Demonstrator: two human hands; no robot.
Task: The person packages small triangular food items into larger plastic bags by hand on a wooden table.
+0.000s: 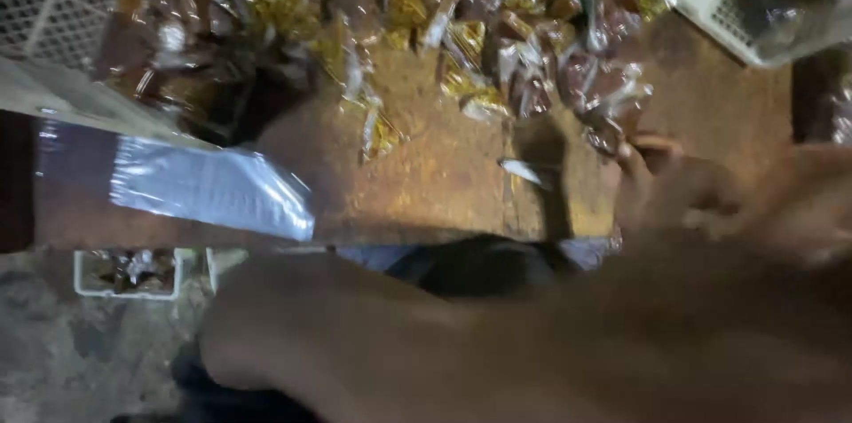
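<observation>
Worn brown wooden table [444,166], dim light, view blurred. Small clear-wrapped packets [497,41], brown and yellow, lie heaped along the far edge. The right hand [674,192] reaches to the heap's near edge, fingers curled at one packet; whether it grips cannot be told. Left hand out of sight. Advisable: lift a single packet by its edge, avoiding crushing the wrap.
</observation>
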